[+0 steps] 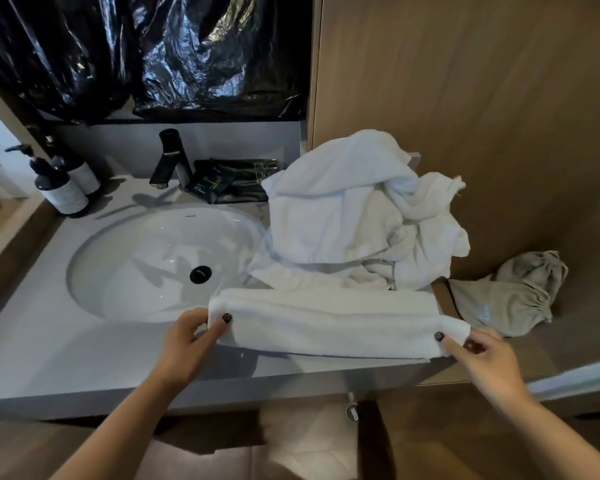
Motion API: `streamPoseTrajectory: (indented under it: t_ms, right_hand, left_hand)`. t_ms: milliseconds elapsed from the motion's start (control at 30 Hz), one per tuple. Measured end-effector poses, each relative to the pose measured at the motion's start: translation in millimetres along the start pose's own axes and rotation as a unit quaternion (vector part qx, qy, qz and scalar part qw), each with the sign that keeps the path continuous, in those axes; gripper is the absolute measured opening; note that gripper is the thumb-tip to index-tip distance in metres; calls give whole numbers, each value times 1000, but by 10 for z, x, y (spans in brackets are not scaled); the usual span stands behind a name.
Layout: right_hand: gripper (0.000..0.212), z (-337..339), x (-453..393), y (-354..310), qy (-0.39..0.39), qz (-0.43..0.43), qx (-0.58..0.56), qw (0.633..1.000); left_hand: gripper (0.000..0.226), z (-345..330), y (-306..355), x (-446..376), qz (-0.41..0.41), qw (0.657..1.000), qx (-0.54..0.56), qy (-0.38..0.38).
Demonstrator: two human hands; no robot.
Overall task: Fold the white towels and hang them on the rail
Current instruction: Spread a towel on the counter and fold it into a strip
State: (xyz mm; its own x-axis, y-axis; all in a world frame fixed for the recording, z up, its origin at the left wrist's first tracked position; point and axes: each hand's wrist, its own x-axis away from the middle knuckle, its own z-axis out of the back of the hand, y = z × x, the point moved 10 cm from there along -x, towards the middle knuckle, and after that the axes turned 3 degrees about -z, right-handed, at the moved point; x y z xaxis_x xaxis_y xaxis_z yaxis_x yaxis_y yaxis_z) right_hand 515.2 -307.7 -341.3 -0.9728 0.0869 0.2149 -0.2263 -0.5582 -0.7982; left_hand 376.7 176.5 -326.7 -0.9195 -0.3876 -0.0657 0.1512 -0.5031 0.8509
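Grey desk is carrying two pump bottles, their labels unreadable. Both hands, left and right, are pinching one folded towel by its ends.

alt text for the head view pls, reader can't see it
Two bare hands, left hand and right hand, pinch the ends of a folded towel on a grey counter beside a white sink. Behind it lies a heap of towels, with a beige bag to the right.
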Motion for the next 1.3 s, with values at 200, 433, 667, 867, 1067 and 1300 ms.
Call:
streamPoseTrajectory:
  t_ms: [200, 433, 667, 867, 1067, 1300]
  right_hand:
    - [17, -113, -114, -200, 6, 57, -36, 998]
    - [24, -452, -141, -84, 13, 49, 157, 986]
    - [39, -485, -93, -370, 70, 152, 274, 947]
    - [30, -489, -33, -476, 83, 168, 281, 941]
    - [74, -899, 256, -1109, 123, 325, 439, 829]
    - [42, -1970, 844, -1293, -82, 399, 348, 844]
  left_hand:
    - [32, -158, -259, 10, 74, 996, -6, 45]
    - [38, -109, -517, 300, 153, 978, -90, 110]
    - [25, -86, -445, 202, 124, 976, -172, 43]
    - [29, -48, -449, 76, 174, 961, -213, 23]
    - [37, -164, 252, 15, 23, 939, -335, 77]
    - [66, -1104, 357, 146, -103, 908, -381, -139]
